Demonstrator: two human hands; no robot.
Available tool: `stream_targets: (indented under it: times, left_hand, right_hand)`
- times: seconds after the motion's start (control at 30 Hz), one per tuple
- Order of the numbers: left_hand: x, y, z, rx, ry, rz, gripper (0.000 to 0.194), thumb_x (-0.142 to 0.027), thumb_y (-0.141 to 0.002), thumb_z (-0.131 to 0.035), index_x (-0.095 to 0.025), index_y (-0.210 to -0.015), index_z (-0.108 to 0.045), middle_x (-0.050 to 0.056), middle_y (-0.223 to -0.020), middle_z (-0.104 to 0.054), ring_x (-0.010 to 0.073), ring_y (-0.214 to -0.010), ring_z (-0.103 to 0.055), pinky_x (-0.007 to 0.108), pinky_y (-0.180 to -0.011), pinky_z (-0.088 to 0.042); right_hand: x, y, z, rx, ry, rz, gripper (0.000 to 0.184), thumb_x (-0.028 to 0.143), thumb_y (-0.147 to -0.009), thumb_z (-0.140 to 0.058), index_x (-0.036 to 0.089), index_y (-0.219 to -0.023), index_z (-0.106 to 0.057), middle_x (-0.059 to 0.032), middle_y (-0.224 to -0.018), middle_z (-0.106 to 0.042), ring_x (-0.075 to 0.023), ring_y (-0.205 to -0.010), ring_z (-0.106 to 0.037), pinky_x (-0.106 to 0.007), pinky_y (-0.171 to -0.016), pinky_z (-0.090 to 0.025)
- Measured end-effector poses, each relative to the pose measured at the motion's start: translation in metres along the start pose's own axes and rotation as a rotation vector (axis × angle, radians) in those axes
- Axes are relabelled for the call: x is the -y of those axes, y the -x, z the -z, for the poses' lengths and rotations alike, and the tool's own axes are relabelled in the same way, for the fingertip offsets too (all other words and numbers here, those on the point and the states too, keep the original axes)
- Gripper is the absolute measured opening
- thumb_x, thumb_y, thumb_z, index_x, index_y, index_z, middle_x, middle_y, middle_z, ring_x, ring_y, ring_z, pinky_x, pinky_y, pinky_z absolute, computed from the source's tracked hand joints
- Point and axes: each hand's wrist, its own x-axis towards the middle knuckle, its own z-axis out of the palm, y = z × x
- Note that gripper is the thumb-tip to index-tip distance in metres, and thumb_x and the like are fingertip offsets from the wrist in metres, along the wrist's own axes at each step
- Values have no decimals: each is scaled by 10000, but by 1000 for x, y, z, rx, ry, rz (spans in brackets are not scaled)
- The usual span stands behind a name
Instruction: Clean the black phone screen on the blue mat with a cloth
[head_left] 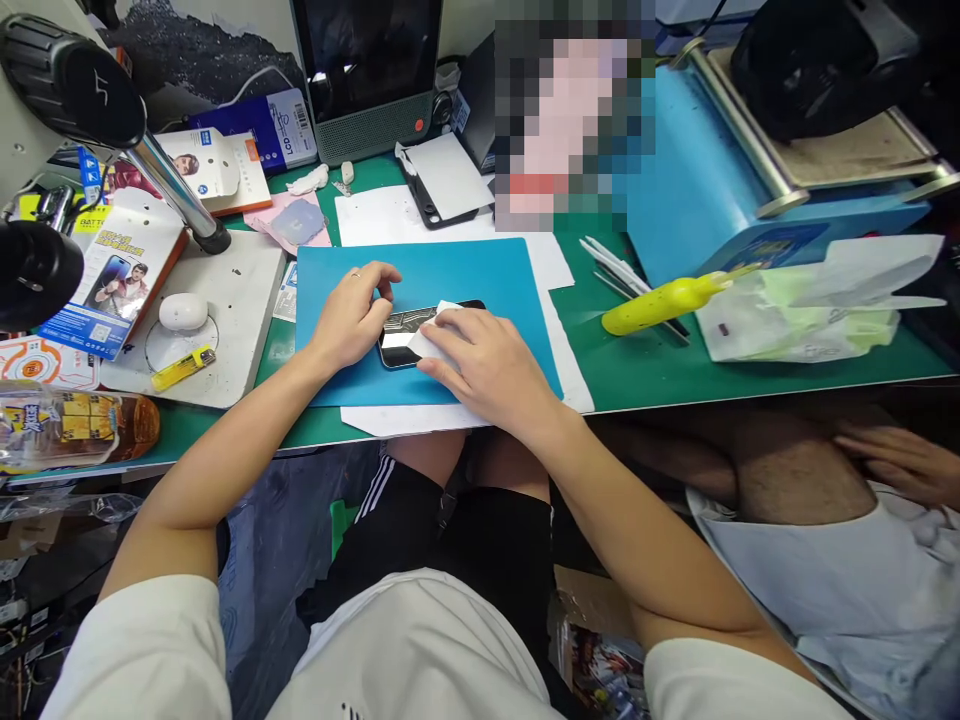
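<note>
A black smartphone (403,326) lies flat, screen side up, on a blue mat (495,268). Its glass mirrors bright shapes from above. My left hand (354,316) is at the phone's left end, fingers curled and thumb against the edge, steadying it. My right hand (487,365) presses a folded white wipe (444,338) onto the right part of the screen, closed over the wipe. The phone's lower right part is hidden under this hand.
White paper (574,375) sticks out under the mat. To the right are a yellow bottle (652,305), a tissue pack (802,320) and a blue machine (690,190). Left stand a lamp (172,190), boxes and a drink bottle (82,428). Another person's leg (795,465) is at right.
</note>
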Motion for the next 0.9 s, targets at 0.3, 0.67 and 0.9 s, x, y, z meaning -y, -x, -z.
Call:
stream_targets:
  times: [0.3,0.67,0.9]
  left_hand:
    - [0,0,-1,20,-16,15,344,-151,-927,-449,-197,-1191,-665,77,-1065,-758,269,-1049,-660,435,-990,-530]
    - [0,-1,0,33,-2,2,333,-169,-947,-434,-188,-1190,-659,81,-1069,-750,265,-1055,-650,431,-990,-512]
    - [-1,-2,-1,28,-4,7,331,-180,-940,-437,-192,-1183,-661,76,-1040,-744,265,-1031,-643,427,-981,-504]
  right_hand:
    - [2,-1,-1,1,2,-3,413,455,-1137,-512,177,-1359,-722,-176,-1378,-727,-345,-1290,-636,-460,-1014,-488]
    - [2,2,1,24,-24,-9,423,449,-1135,-521,178,-1397,-715,-180,-1421,-711,-349,-1340,-622,-483,-1056,-491]
    - [2,3,5,50,-39,-27,421,452,-1126,-550,182,-1405,-713,-175,-1438,-712,-353,-1355,-623,-490,-1074,-505]
